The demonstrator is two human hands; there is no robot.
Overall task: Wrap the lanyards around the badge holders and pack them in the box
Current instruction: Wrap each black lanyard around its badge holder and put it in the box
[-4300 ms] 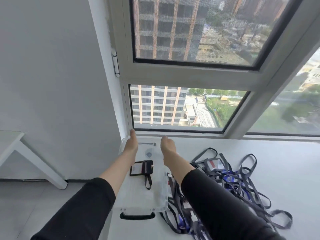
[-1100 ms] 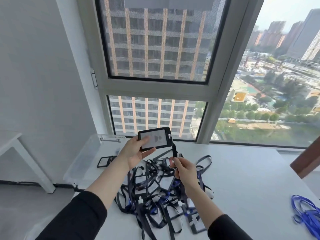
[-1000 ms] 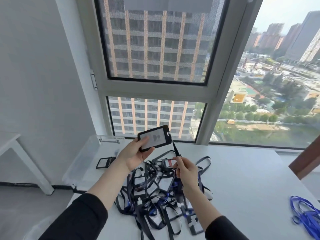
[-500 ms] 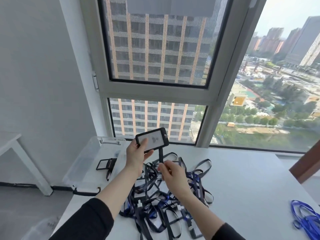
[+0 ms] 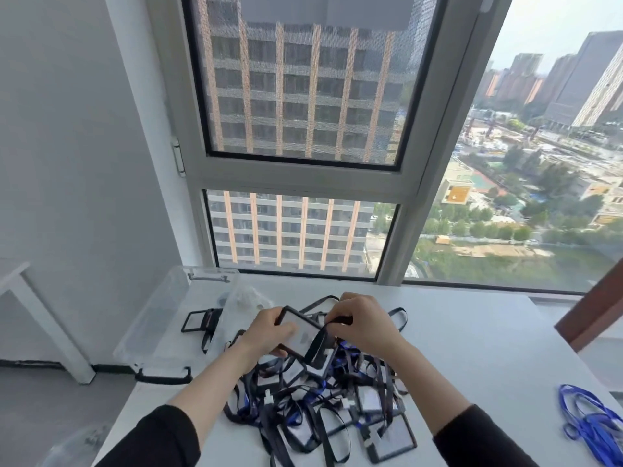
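Gripping the badge holder (image 5: 301, 329) in my curled left hand (image 5: 266, 333) just above the pile (image 5: 320, 411), I pinched its lanyard (image 5: 316, 345) across it with my right hand (image 5: 363, 326); the box (image 5: 153, 332) sat left.

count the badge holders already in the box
1. A black-framed badge holder lies flat in the clear box, on the left beside the tangled pile. Glare on the plastic could hide another.

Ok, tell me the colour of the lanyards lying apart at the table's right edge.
The lanyards are bright blue; the head view shows them.
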